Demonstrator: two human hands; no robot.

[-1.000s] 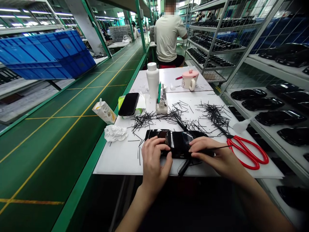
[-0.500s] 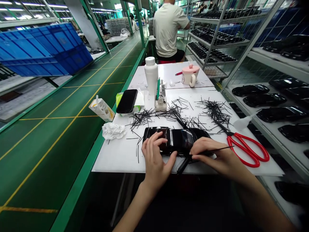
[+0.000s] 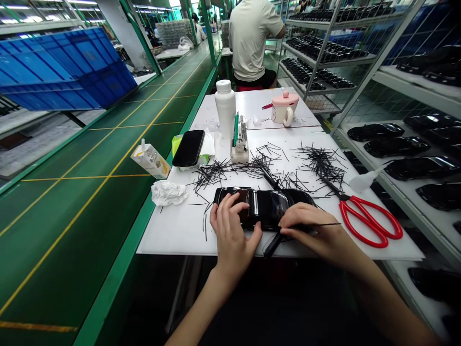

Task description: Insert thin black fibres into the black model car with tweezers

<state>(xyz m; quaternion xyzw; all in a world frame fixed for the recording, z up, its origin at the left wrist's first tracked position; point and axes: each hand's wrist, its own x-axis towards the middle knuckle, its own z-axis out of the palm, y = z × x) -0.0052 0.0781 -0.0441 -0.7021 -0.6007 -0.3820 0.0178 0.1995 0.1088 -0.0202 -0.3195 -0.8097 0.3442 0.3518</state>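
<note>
A glossy black toy-car body (image 3: 268, 206) with a rounded roof and bright reflections lies crosswise on the white tabletop (image 3: 169, 238), near its front edge, under the left hand (image 3: 230, 235), whose fingers are slightly spread over its left part, with the thumb at the near side. The right hand (image 3: 313, 228) pinches a thin black strip (image 3: 330, 224) between thumb and forefinger at the body's near side, its fingertips slightly closer to the left hand than before. Print on the white drink carton (image 3: 151, 161) is too small to read.
</note>
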